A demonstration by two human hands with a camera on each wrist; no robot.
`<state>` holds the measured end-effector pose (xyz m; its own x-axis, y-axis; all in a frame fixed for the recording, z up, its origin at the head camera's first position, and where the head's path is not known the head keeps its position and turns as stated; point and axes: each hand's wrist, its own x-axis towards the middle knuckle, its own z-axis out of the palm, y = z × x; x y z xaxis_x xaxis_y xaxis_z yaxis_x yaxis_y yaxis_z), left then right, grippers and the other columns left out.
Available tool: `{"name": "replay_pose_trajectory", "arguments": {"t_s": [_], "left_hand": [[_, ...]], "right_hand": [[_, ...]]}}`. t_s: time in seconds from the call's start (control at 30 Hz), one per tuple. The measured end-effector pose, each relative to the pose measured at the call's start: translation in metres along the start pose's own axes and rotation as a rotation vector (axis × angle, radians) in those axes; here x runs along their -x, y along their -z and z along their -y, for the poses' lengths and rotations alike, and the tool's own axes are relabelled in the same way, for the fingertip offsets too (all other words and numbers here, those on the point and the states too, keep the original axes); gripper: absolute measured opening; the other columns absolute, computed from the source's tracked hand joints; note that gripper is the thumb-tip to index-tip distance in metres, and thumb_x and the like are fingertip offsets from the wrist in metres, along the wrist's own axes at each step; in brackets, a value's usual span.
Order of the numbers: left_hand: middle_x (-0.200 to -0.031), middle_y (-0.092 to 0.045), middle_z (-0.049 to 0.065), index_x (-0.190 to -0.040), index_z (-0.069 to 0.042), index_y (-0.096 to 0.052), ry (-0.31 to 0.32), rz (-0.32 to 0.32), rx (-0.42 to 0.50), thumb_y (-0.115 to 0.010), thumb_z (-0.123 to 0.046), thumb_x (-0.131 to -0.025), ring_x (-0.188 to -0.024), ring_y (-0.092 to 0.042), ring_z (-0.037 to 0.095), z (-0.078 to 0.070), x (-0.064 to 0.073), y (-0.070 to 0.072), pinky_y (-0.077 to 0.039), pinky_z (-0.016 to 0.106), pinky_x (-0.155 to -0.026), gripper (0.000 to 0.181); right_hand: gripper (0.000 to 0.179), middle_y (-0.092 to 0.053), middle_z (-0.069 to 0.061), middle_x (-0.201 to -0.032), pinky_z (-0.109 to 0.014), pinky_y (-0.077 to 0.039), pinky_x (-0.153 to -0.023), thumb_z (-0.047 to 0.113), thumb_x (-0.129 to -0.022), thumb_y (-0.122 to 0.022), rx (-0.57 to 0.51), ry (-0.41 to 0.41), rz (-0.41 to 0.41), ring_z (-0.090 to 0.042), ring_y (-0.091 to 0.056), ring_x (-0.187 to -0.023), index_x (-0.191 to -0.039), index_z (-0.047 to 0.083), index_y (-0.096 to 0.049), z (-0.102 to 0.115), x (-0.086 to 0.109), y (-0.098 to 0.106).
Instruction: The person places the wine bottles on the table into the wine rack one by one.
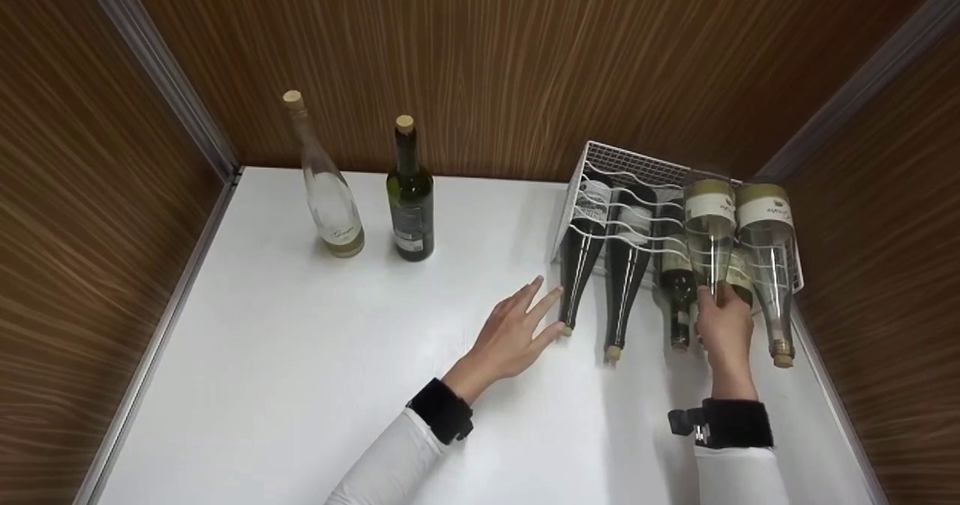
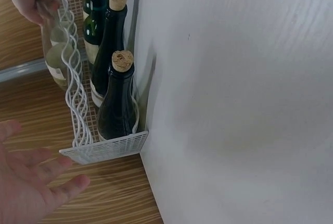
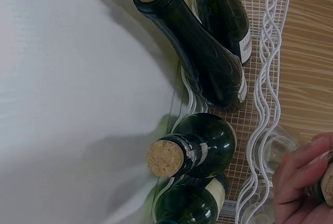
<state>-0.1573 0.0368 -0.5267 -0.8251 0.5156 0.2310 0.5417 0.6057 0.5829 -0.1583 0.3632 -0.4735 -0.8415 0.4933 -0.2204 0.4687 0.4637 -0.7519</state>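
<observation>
My right hand [image 1: 724, 329] grips the neck of a clear glass bottle [image 1: 710, 231], which lies on the upper wavy wires of a white wire wine rack [image 2: 106, 150]. Beside it on that level lies another clear bottle [image 1: 765, 238], its corked neck toward me. Lower in the rack are two dark bottles [image 1: 581, 257] on the left and two green bottles [image 1: 678, 287] further right, one partly hidden by my right hand. With fingers spread, my left hand [image 1: 510, 334] is near the cork of the leftmost dark bottle and holds nothing.
A clear corked bottle [image 1: 330, 205] and a dark green corked bottle [image 1: 410, 208] stand upright at the back left of the white table [image 1: 315, 355]. Wood-grain panels [image 1: 450, 55] enclose the back and both sides. The rack is in the back right corner.
</observation>
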Motion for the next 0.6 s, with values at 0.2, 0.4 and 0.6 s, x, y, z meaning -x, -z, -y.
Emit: {"name": "replay_pose_trajectory", "arguments": {"t_s": [0.2,0.4,0.6], "left_hand": [[-0.161,-0.022,0.01,-0.156,-0.026,-0.029,-0.004,0.07,0.043,-0.026,-0.058,-0.103,-0.144,-0.025,0.03,-0.0015,0.0017,0.0026,-0.025,0.048,-0.114,0.062],[-0.161,-0.019,0.01,-0.157,-0.029,-0.024,-0.015,0.105,0.063,-0.02,-0.06,-0.103,-0.146,-0.022,0.029,-0.0027,0.0011,0.0059,-0.022,0.05,-0.114,0.062],[-0.162,-0.018,0.01,-0.157,-0.03,-0.023,-0.015,0.115,0.063,-0.018,-0.061,-0.102,-0.146,-0.021,0.029,-0.0026,0.0003,0.0051,-0.022,0.05,-0.114,0.063]], "right_hand": [[0.062,-0.051,-0.031,-0.129,-0.03,-0.049,-0.051,0.025,-0.1,-0.042,0.073,0.04,-0.032,-0.02,-0.059,-0.064,-0.155,0.001,-0.025,0.0024,0.0006,-0.0032],[0.065,-0.041,-0.034,-0.142,-0.056,-0.035,-0.103,0.024,-0.101,-0.043,0.139,0.056,-0.043,-0.049,-0.041,-0.129,-0.155,-0.002,-0.017,0.0034,0.0028,-0.0044],[0.066,-0.037,-0.034,-0.145,-0.061,-0.029,-0.106,0.025,-0.101,-0.044,0.184,0.061,-0.058,-0.052,-0.033,-0.133,-0.155,-0.001,-0.017,0.0039,0.0042,-0.0045]]}}
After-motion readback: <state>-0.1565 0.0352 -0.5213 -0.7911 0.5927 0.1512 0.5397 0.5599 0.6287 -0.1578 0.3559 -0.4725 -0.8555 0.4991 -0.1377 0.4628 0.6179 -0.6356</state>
